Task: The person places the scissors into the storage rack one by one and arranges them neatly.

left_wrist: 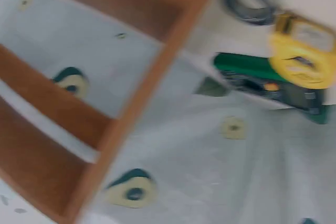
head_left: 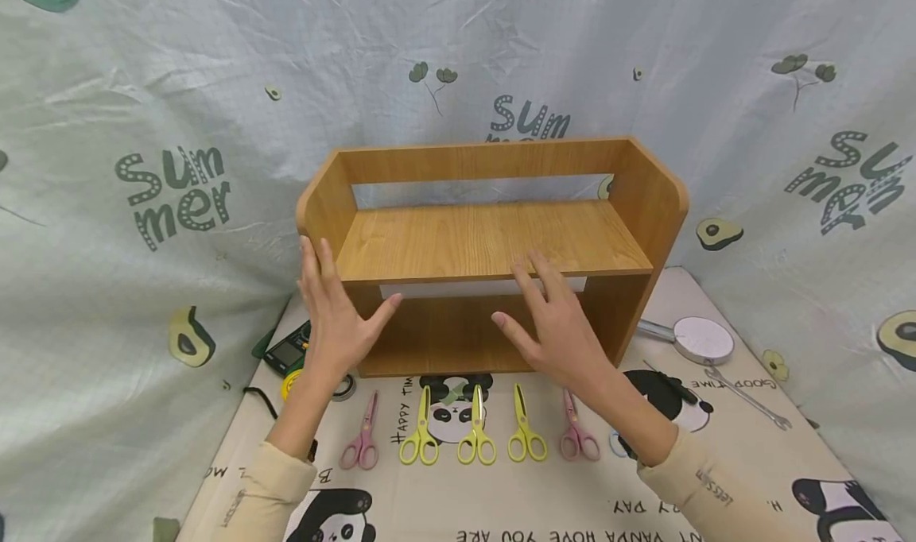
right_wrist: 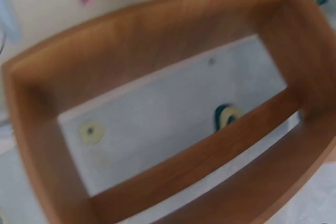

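Clearly, five scissors (head_left: 477, 427) lie nearest, in a row across the table (head_left: 444, 494). Beyond them both hands hold nothing, fingers straight and thumbs spread. A wooden two-tier shelf (head_left: 465, 244) stands ahead of the palms toward the table's far edge, its long axis running left to right. The left hand (head_left: 332, 319) is at its left side panel (head_left: 325, 204), nearer its end than the right hand (head_left: 554, 323), well in from the right; contact cannot be told. Behind hangs a printed backdrop (head_left: 401, 41).
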Demonstrator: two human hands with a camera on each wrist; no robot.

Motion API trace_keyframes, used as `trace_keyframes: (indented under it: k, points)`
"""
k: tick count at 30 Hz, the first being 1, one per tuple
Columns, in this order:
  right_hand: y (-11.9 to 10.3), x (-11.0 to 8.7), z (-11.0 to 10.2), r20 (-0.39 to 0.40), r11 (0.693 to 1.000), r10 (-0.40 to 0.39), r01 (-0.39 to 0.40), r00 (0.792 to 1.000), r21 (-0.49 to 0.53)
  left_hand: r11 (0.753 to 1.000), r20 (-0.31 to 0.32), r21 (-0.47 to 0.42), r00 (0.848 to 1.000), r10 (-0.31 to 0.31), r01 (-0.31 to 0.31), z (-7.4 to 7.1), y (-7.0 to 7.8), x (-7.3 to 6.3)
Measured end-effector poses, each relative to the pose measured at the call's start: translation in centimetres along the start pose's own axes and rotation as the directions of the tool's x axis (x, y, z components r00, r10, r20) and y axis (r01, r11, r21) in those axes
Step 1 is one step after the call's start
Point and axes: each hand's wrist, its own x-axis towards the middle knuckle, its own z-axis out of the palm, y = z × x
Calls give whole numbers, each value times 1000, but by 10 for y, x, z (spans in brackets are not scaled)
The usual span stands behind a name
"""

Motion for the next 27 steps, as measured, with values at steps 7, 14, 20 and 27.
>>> trace_keyframes:
  k: [7, 14, 20, 27]
  points:
    - [-45, -18, 38, 85, 948, -25, -3, 996, 318, 896, 115, -290, 941, -317, 337, -7, -45, -23]
    - [-86, -33, 88, 258, 869, -80, -60, 963, 491, 742, 492, -316, 771, -405, 591, -1, -80, -44]
    - [-108, -44, 130, 397, 803, -46, -202, 917, 560, 701, 564, -264, 696, -445, 663, 16, -94, -55]
    - [-129, -55, 165, 442, 774, 35, -304, 896, 556, 703, 596, -167, 639, -487, 692, 28, -99, -60]
